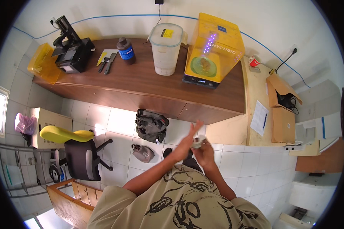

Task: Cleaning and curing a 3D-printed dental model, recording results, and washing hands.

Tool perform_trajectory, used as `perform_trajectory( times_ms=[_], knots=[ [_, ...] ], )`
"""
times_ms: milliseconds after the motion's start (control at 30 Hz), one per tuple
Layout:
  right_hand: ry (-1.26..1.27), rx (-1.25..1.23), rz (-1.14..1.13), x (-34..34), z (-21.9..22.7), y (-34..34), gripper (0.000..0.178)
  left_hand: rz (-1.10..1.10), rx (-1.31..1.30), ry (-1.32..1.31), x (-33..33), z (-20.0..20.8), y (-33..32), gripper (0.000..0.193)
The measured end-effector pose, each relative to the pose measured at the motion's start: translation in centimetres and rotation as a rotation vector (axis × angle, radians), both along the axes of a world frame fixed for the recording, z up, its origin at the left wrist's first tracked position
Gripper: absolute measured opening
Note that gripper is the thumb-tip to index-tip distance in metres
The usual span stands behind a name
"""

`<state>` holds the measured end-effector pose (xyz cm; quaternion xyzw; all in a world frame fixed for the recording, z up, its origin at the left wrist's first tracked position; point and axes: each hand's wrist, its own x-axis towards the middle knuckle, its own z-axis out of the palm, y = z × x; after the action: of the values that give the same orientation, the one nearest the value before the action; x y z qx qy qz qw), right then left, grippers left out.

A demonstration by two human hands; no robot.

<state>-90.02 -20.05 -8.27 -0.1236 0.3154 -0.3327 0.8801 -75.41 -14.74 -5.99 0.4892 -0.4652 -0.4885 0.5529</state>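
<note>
My left hand (pixel 185 144) is held out in front of my body with its fingers stretched forward and apart, close beside a small pale grey piece (pixel 198 142). My right hand (pixel 205 154) has its fingers closed round that piece, whose exact kind is too small to make out. Both hands are in the air, short of the brown desk's front. On the desk stands a curing machine with a clear yellow cover (pixel 227 42); inside it a small brownish object (pixel 205 65) rests on a round greenish turntable, beside purple lights.
The brown desk (pixel 141 82) also bears a black resin printer (pixel 70 57), a yellow cover (pixel 44 63), scrapers (pixel 107 63), a dark bottle (pixel 126 51) and a lidded tub (pixel 166 53). Bags (pixel 152 126) lie on the floor; an office chair (pixel 82 158) stands left, a cardboard box (pixel 283 124) right.
</note>
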Motion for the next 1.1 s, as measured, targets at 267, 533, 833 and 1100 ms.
perform_trajectory(
  times_ms=[267,533,833,1100],
  knots=[
    [0.003,-0.138,-0.076,-0.8,2.9,-2.2,0.026,0.049,-0.214,1.403,3.2,6.9,0.5,0.090],
    [-0.043,-0.003,0.096,-5.1,5.5,2.0,0.017,-0.197,-0.006,1.151,-1.7,4.1,-2.3,0.097],
    [0.497,-0.220,-0.423,-19.3,6.1,1.1,0.018,-0.464,0.106,0.117,-17.2,4.2,-9.7,0.042],
    [0.678,-0.210,-0.833,-37.6,8.8,4.5,0.017,-1.048,0.311,-0.105,-37.9,3.4,-14.2,0.017]
  ],
)
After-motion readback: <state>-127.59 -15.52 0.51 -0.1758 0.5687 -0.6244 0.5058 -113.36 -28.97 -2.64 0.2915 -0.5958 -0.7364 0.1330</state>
